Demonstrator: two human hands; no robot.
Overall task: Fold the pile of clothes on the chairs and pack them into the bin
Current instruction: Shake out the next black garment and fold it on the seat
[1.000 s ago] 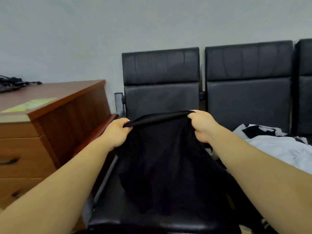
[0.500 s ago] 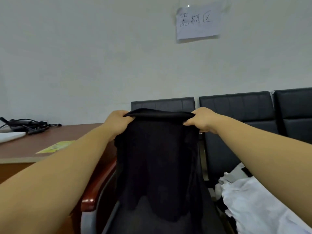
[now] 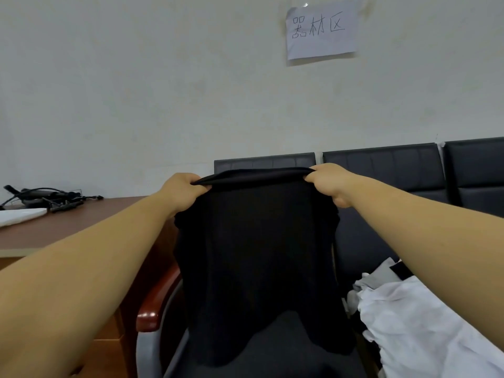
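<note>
Two grips hold one black garment point(image 3: 256, 255) up by its top edge: left grip point(image 3: 182, 190) and right grip point(image 3: 327, 184) each pinch a corner, cloth hanging before the black chair point(image 3: 286, 350), white clothes point(image 3: 422, 328) beside.

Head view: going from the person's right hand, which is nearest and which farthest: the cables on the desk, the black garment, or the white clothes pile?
1. black garment: its top edge is gripped in the right hand.
2. white clothes pile: lower right, on the next chair.
3. cables: far left, on the desk.
</note>
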